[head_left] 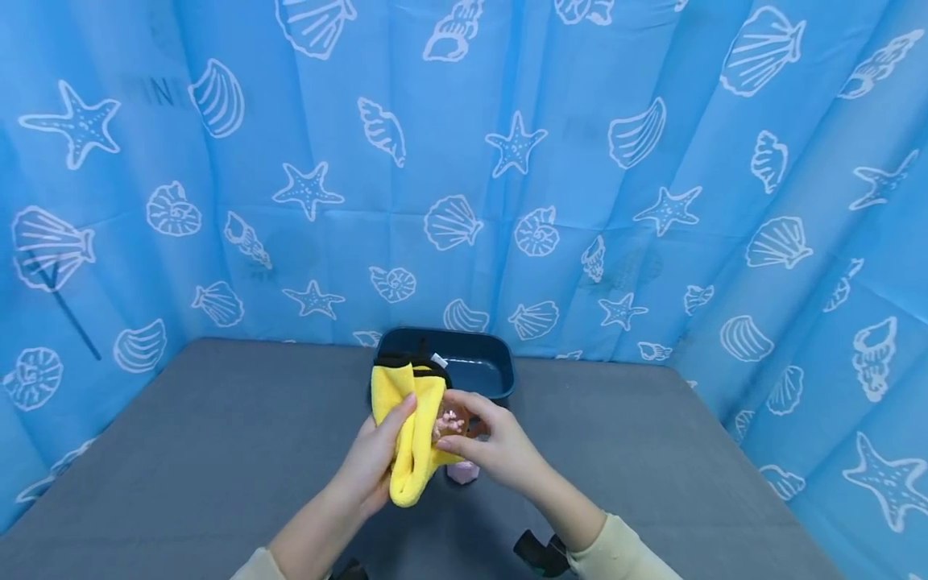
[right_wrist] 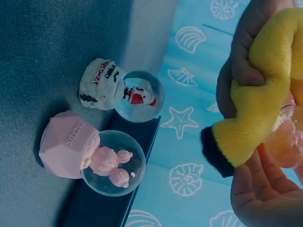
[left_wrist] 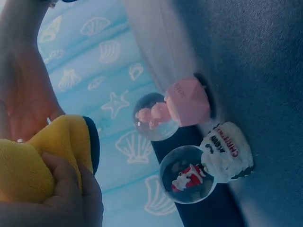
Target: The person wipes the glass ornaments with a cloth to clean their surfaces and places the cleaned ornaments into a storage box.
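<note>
My left hand (head_left: 370, 463) grips a yellow plush cloth (head_left: 416, 435) with black edging, folded round one side of a clear snow globe (right_wrist: 284, 144). Pink bits show inside its peach-tinted dome. My right hand (head_left: 500, 447) holds that globe from the other side, thumb and fingers curved about it; the cloth hides much of it. Lower down, two more snow globes stand upright on the table. One has a pink faceted base (right_wrist: 68, 144) and pink cactus shapes; the other, a Santa snow globe (left_wrist: 227, 153), has a white lettered base and is hidden in the head view.
A dark blue basin (head_left: 500, 387) stands at the back of the grey table (head_left: 275, 435), just beyond my hands. Behind it hangs a blue curtain (head_left: 464, 161) printed with shells and starfish. A black wrist mount (head_left: 540, 554) is on my right forearm.
</note>
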A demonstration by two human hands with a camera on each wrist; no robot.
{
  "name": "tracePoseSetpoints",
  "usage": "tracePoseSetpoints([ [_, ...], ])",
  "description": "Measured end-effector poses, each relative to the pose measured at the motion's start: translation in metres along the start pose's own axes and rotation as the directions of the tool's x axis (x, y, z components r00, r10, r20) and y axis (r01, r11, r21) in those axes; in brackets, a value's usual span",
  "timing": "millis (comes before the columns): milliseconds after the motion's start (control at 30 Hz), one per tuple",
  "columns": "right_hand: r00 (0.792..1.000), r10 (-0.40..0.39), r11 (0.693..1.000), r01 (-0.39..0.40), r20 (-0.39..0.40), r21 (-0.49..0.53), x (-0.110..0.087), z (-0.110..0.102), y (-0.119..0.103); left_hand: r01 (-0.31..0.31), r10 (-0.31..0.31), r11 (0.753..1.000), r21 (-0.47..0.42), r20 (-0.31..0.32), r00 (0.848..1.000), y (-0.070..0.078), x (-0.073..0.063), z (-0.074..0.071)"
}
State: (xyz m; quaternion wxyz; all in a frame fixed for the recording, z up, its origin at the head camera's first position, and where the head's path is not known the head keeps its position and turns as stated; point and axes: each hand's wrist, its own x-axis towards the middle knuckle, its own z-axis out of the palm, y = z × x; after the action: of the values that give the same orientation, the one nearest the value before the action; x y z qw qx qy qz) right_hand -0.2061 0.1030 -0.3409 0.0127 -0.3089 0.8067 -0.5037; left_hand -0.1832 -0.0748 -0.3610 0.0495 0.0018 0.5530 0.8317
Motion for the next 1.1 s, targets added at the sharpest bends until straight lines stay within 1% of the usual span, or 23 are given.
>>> tracePoseSetpoints([
  [67,1.000,-0.001,1.000,0.001,-0.009,0.009,0.000,0.000,0.000,0.005,-0.005,1.000,-0.001,-0.009,1.000,0.000,0.001,-0.002],
  [100,1.000,-0.005,1.000,0.006,-0.010,0.020,0.000,-0.001,0.001,0.013,-0.013,1.000,0.001,-0.023,1.000,0.001,0.001,-0.003],
  [200,1.000,-0.013,0.996,0.013,-0.003,0.092,0.000,-0.001,0.002,0.040,-0.039,0.999,0.013,-0.065,0.997,0.003,0.001,-0.007],
  [267,1.000,-0.012,0.989,0.014,-0.009,0.147,-0.001,-0.001,0.003,0.065,-0.065,0.998,0.003,-0.067,0.996,0.006,0.001,-0.009],
  [333,1.000,-0.009,0.983,0.014,-0.029,0.185,-0.002,-0.002,0.004,0.079,-0.080,0.997,-0.021,-0.041,0.996,0.008,0.001,-0.011],
  [367,0.999,-0.007,0.982,0.016,-0.045,0.188,-0.003,-0.003,0.004,0.084,-0.085,0.996,-0.035,-0.025,0.996,0.010,0.001,-0.011],
  [467,0.996,-0.014,0.984,0.030,-0.091,0.177,-0.004,-0.005,0.005,0.084,-0.081,0.993,-0.077,0.042,0.996,0.013,0.003,-0.013],
  [533,0.994,-0.025,0.987,0.041,-0.102,0.158,-0.003,-0.006,0.006,0.087,-0.079,0.992,-0.089,0.093,0.993,0.013,0.004,-0.014],
  [633,0.993,-0.047,0.992,0.059,-0.105,0.114,-0.002,-0.004,0.007,0.099,-0.089,0.994,-0.055,0.163,0.983,0.012,0.004,-0.011],
  [667,0.993,-0.060,0.993,0.071,-0.106,0.098,-0.002,-0.003,0.007,0.105,-0.098,0.994,-0.032,0.177,0.979,0.011,0.005,-0.009],
  [733,0.990,-0.080,0.994,0.088,-0.116,0.066,-0.003,-0.002,0.007,0.101,-0.102,0.995,0.014,0.181,0.978,0.009,0.006,-0.005],
  [800,0.989,-0.082,0.995,0.088,-0.124,0.038,-0.004,0.000,0.006,0.096,-0.099,0.995,0.030,0.148,0.984,0.006,0.008,-0.002],
  [900,0.992,-0.080,0.997,0.080,-0.102,-0.005,-0.003,0.001,0.005,0.094,-0.093,0.996,-0.007,0.074,0.993,0.000,0.010,0.001],
  [1000,0.998,-0.060,0.998,0.059,-0.037,-0.031,-0.002,0.002,0.005,0.082,-0.082,0.996,-0.025,-0.004,0.997,-0.005,0.009,0.002],
  [1100,0.999,-0.034,0.998,0.034,0.015,-0.044,-0.002,0.001,0.004,0.064,-0.064,0.998,0.005,-0.054,0.997,-0.008,0.008,0.002],
])
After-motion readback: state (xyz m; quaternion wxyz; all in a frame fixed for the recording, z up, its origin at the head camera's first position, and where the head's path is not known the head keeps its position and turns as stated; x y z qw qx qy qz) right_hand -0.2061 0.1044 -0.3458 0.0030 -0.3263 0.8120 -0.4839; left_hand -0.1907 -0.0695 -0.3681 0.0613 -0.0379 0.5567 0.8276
